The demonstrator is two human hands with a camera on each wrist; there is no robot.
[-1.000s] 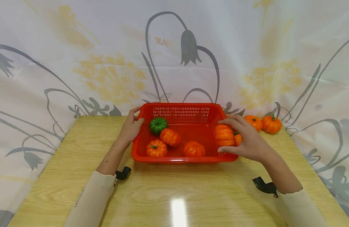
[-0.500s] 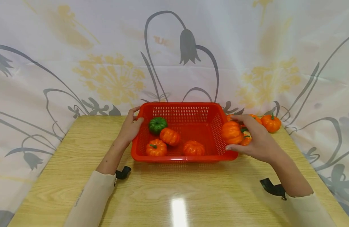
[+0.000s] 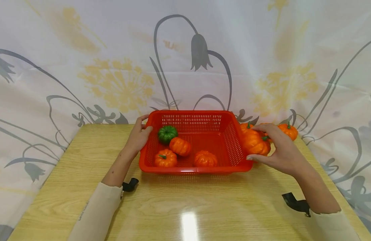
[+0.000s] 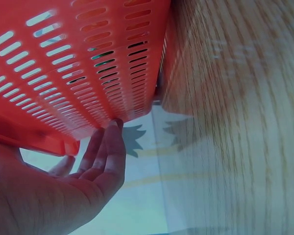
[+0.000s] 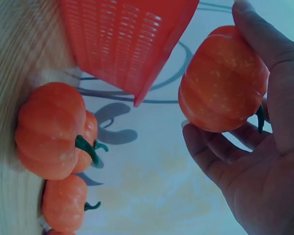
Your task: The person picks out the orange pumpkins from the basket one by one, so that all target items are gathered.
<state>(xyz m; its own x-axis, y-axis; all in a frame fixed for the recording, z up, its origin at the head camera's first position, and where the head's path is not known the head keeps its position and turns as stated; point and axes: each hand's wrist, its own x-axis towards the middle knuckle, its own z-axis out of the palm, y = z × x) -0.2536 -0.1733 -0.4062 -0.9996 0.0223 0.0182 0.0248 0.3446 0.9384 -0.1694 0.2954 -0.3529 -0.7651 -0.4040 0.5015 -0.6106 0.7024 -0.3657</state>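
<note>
1. Small dark writing is carried along the left sleeve (image 3: pixel 96 211); it cannot be made out. The right sleeve (image 3: pixel 336 227) is cut off by the lower edge of the head view.
2. A black strap (image 3: pixel 130 185) is seen by the left wrist, and a similar black piece (image 3: pixel 297 204) by the right.
3. The surface (image 3: pixel 161 207) is wood-grained, and a bright reflection is thrown on it.
4. The red basket (image 3: pixel 221 169) is gripped at its left rim by the left hand (image 3: pixel 139 136), the thumb laid at the rim and the fingers gently bent against the slotted outer wall.
5. The held pumpkin (image 3: pixel 255 143) is clasped by the right hand (image 3: pixel 282 150), fingers and thumb parted by its width. It is kept off the surface, outside the basket, near the right wall.
6. In the basket, three orange pumpkins (image 3: pixel 166 158) and, farther back, a green pumpkin (image 3: pixel 168 134) are contained.
7. Beyond the right hand, loose pumpkins (image 5: pixel 51 129) are clustered on the surface, some partly hidden.
8. The cloth (image 3: pixel 82 26) behind is printed with grey and yellow flowers; faint orange letters (image 3: pixel 171 45) are shown there, seemingly reversed, and cannot be read with certainty.
</note>
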